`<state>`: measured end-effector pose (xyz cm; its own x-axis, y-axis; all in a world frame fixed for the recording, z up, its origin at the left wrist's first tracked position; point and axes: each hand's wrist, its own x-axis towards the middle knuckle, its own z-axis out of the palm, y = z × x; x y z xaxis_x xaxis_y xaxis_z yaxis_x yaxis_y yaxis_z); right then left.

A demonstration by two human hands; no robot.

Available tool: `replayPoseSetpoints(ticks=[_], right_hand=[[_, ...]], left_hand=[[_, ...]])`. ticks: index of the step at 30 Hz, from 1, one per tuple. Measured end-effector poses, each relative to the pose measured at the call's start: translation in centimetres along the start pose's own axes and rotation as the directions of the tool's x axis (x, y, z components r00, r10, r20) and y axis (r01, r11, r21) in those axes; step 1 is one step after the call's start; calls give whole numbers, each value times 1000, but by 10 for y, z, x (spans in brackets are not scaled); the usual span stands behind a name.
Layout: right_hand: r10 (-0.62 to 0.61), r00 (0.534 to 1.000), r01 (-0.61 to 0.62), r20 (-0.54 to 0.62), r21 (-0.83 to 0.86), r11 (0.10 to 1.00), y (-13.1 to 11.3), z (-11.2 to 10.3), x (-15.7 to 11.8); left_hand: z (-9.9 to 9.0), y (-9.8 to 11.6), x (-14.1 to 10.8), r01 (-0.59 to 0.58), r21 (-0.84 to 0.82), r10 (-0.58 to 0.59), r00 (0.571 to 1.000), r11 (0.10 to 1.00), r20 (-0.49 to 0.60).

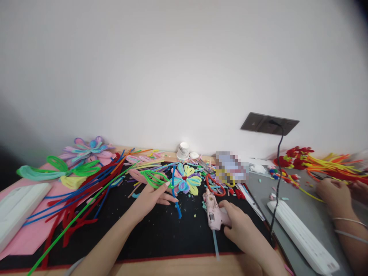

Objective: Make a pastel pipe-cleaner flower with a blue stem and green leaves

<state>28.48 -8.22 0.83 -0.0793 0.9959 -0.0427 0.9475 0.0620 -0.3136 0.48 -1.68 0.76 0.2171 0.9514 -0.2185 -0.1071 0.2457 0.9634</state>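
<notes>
My left hand [153, 199] pinches a looped green pipe cleaner [153, 177]; a blue pipe cleaner [173, 174] runs upright at its fingertips, and I cannot tell whether the two are joined. Just right of those fingers lies a pipe-cleaner flower [191, 180] with yellow, blue and pink petals and a red centre. My right hand [240, 224] is closed around the handle of a pink hot glue gun [213, 211], its nozzle pointing away from me. A clear glue stick [215, 245] sticks out of the back of the gun. A red pipe-cleaner loop [220, 191] lies near the nozzle.
A black mat [161, 239] covers the work area. Red and blue pipe cleaners [74, 203], a green flower [57, 165] and a white box [23, 211] are at left. A paper cup [183, 150] stands behind. At right are a power strip [301, 237], a cord [278, 184] and another person's hands [335, 195].
</notes>
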Motion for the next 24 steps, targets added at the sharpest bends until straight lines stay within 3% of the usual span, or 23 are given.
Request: replayPoseSetpoints(ticks=[3,10,16,20,24], right_hand=[[-23,1000,23,-4,158,987,-1,-6,0],[-67,986,132,-156,459,878,-6,-31,4],[34,983,66,-179,526,848,-29,-9,16],[-146,983,186,-115,558,809,-50,1,22],[-188,967,251,-171,532,808,-56,3,24]], left_hand=[[0,-1,1,-14,30,14,1000,999,6],[3,-5,2,-30,115,24,999,993,46],[6,-4,-1,-40,161,34,999,986,41],[6,-8,0,-89,180,81,995,980,51],[6,-9,0,-129,205,119,991,970,58]])
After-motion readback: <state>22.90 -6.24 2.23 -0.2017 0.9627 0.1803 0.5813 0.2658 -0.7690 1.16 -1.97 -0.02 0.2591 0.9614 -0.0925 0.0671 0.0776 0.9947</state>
